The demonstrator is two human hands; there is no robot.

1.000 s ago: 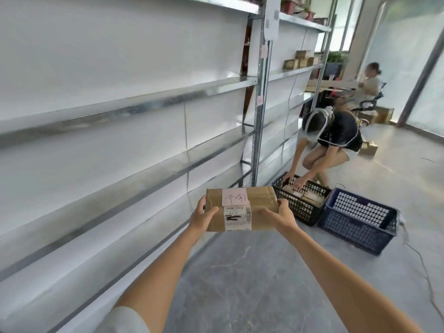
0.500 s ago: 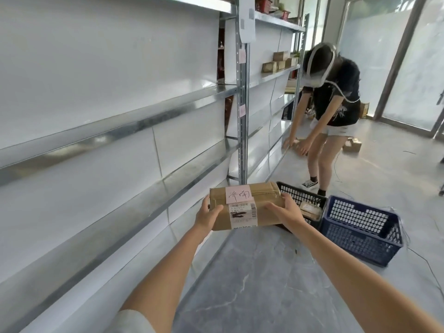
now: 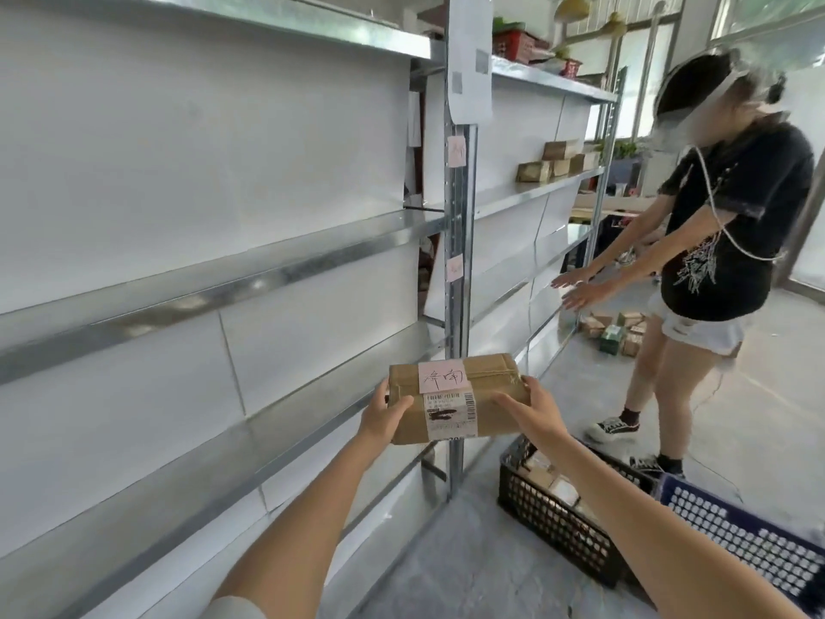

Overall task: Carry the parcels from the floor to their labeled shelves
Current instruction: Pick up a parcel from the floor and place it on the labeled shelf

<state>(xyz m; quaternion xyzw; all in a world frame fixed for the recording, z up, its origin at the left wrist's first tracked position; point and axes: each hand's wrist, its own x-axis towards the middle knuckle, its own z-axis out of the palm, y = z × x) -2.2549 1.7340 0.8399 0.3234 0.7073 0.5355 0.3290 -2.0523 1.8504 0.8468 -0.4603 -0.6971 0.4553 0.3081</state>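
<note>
I hold a brown cardboard parcel [image 3: 486, 386] level in front of me, with a pink handwritten note and a white barcode label on it. My left hand [image 3: 383, 415] grips its left end and my right hand [image 3: 529, 411] grips its right end. It hangs beside the metal shelving, about level with a bare lower shelf [image 3: 268, 435]. Small pink labels [image 3: 456, 151] are stuck on the shelf upright [image 3: 460, 243]. Several parcels [image 3: 556, 160] stand on a farther shelf.
A black crate [image 3: 558, 516] with parcels and a blue crate [image 3: 750, 556] sit on the floor at lower right. A person in a black shirt [image 3: 723, 243] stands close ahead, arms stretched toward the shelves. Loose parcels [image 3: 618, 332] lie on the floor behind.
My view has risen and moved closer to the shelf upright, with the parcel still in both hands. The other person has straightened up from the crates and now reaches toward the shelves.
</note>
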